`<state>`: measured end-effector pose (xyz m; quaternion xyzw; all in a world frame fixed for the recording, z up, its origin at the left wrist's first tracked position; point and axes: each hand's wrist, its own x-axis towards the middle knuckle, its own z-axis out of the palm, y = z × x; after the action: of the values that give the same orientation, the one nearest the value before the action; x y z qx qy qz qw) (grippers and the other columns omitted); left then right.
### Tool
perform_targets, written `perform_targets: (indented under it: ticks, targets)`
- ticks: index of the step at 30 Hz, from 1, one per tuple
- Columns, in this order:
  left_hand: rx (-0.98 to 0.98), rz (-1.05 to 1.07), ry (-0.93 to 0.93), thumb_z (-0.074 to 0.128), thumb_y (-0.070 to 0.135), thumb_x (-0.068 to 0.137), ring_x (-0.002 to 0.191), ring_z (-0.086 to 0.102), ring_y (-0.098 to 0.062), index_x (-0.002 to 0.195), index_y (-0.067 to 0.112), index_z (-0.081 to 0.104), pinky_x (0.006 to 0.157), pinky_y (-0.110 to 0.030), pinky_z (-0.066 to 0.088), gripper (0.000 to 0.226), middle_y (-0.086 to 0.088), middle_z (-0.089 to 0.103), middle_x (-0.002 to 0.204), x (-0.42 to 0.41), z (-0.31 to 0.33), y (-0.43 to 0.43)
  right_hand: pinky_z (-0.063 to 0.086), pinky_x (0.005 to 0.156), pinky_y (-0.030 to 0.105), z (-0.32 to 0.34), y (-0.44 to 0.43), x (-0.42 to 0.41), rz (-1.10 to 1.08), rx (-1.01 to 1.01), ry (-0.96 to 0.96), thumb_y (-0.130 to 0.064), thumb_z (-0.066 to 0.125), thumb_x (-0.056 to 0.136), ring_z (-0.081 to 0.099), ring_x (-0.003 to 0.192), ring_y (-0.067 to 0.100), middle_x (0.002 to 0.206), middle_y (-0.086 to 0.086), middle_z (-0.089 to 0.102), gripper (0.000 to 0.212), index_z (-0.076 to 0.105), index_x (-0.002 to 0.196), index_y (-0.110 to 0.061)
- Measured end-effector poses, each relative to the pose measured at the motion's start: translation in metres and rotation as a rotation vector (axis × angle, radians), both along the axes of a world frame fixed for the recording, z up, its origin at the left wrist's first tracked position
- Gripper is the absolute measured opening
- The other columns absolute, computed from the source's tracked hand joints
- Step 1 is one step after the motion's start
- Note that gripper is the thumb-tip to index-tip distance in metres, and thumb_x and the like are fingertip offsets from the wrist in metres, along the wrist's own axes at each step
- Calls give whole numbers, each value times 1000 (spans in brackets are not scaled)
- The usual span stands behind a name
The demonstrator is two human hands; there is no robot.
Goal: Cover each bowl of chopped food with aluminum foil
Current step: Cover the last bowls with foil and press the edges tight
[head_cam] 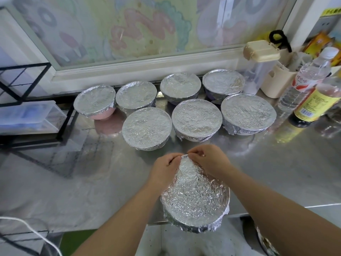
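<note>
Bowl [195,221] in work: stands at the near edge of the steel bench [73,182], directly in front of me. Foil [195,196] lies crinkled over its whole top and is folded down around the near rim. At the far rim the sheet rises to a peak.

My left hand [166,169] and right hand [208,161] meet at that peak, fingertips of both pinching the foil edge, fingers curled. Contents of the bowl are hidden.

Seven other bowls [197,117] stand behind it in two rows, four at the back, three in front, each with foil over its top. The leftmost shows pink below its foil.

Right end of the bench: clear water bottle [304,78] and dark sauce bottle [317,102], just beside each other. Left: black wire rack [27,80].
</note>
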<state>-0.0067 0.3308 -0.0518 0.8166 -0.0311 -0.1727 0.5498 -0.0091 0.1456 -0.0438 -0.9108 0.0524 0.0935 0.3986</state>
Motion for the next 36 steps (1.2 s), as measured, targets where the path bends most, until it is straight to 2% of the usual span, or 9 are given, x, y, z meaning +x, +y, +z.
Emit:
perform_targets:
  ticks: [4, 8, 13, 16, 20, 26, 28, 30, 36]
  targets:
    - [21, 21, -19, 58, 22, 101, 48, 47, 3, 107, 24, 73, 50, -13, 34, 16, 21, 58, 57, -3, -4, -3, 49, 61, 27, 5, 7, 7, 80, -19, -14, -37, 71, 93, 55, 56, -2, 72, -13, 71, 10, 80, 95, -31]
    - [-56, 128, 45, 67, 25, 96, 58, 55, -3, 103, 25, 62, 56, -21, 41, 9, 8, 67, 80, -2, -9, -5, 42, 59, 19, 1, 4, 4, 100, 25, -49, -30, 76, 91, 56, 57, -4, 72, -14, 71, 7, 81, 94, -28]
    - [12, 88, -3, 66, 26, 96, 54, 54, 0, 102, 26, 65, 56, -22, 41, 6, 12, 66, 72, 0, -9, -5, 50, 69, 24, -3, 5, 2, 94, -32, -82, -31, 73, 92, 61, 70, -1, 79, -12, 72, 9, 80, 96, -28]
    - [69, 5, -41, 65, 27, 97, 60, 57, 6, 112, 25, 67, 59, -19, 43, 15, 13, 68, 77, 6, -3, -6, 52, 68, 28, -1, 6, -2, 67, -66, -103, -34, 70, 94, 61, 71, 0, 77, -16, 69, 10, 79, 96, -31]
    - [161, -102, -77, 64, 30, 98, 85, 66, 9, 131, 29, 63, 76, -15, 50, 33, 14, 73, 108, 15, 13, 1, 45, 61, 27, 3, 5, -15, -80, -148, -134, -36, 66, 97, 58, 68, 1, 72, -17, 63, 10, 74, 92, -33]
    - [166, -32, -117, 63, 25, 98, 52, 53, 3, 108, 26, 77, 57, -20, 40, 17, 16, 66, 67, 3, 8, 7, 53, 71, 29, 5, -1, -23, -100, -134, -146, -34, 67, 96, 63, 79, 7, 86, -16, 70, 10, 77, 99, -32]
    - [141, -3, -97, 63, 25, 99, 45, 51, -5, 107, 24, 78, 53, -23, 40, 17, 13, 60, 56, 2, 6, 3, 49, 66, 20, 6, 0, -13, -24, -76, -122, -32, 69, 96, 61, 70, -2, 79, -20, 66, 15, 80, 105, -28]
    - [140, 10, -96, 62, 26, 99, 45, 51, -5, 107, 24, 77, 55, -26, 40, 17, 16, 59, 53, 1, 5, 2, 38, 56, 8, 6, 1, -4, 36, -39, -89, -31, 71, 95, 57, 59, -10, 70, -26, 60, 16, 80, 106, -24]
    - [148, 10, -79, 61, 26, 100, 41, 49, 1, 105, 23, 77, 52, -24, 38, 18, 19, 56, 49, 4, 6, 0, 36, 51, 13, -2, 0, -2, 35, -11, -98, -26, 69, 96, 54, 52, -4, 57, -19, 60, 12, 81, 99, -23]
